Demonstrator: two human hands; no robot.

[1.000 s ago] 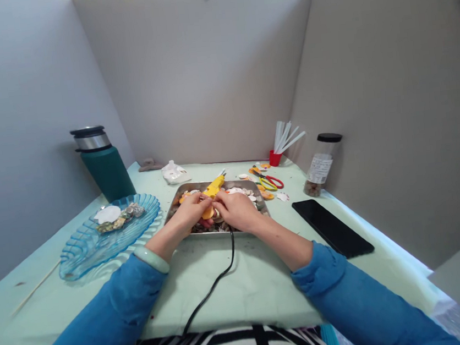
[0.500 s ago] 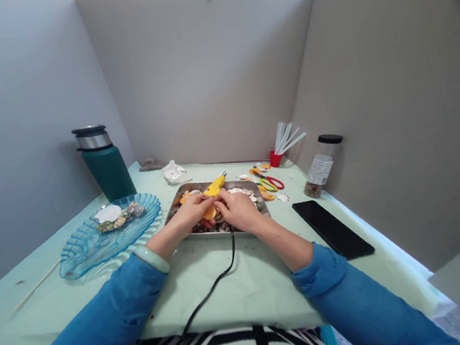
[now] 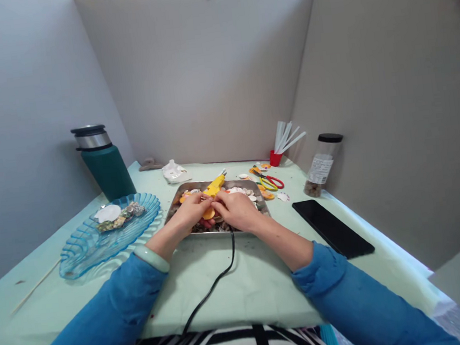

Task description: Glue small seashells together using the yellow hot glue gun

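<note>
Work in mid-course around the orange piece (image 3: pixel 208 213)

The orange piece sits just below your meeting fingers, over the middle of the metal tray (image 3: pixel 264 207); I cannot tell whether you hold it or it rests on the pile. Your left hand (image 3: pixel 193 211) and right hand (image 3: pixel 236 208) come in from either side, fingers bent into a narrow pinch. Something small may be caught between them, but they hide it. Loose shell-like pieces (image 3: pixel 240 192) fill the tray around them, and a yellow glue gun (image 3: pixel 215 186) lies just beyond, its near end covered by your hands. A black cord (image 3: pixel 215 285) runs to the desk's (image 3: pixel 262 279) near edge.

The handling looks unfinished, with both your hands engaged and many pieces loose. To your left, the blue plate (image 3: pixel 93 251) carries a white disc (image 3: pixel 108 213) beside a cluster (image 3: pixel 121 218) that looks already put together; how much is left cannot be told.

Farther out, scissors (image 3: pixel 269 181) lie far right of the tray, near a red cup (image 3: pixel 275 159) of pale sticks (image 3: pixel 284 138). A jar (image 3: pixel 321 167) and black phone (image 3: pixel 331 227) are at right, a green bottle (image 3: pixel 107 170) at far left.
</note>
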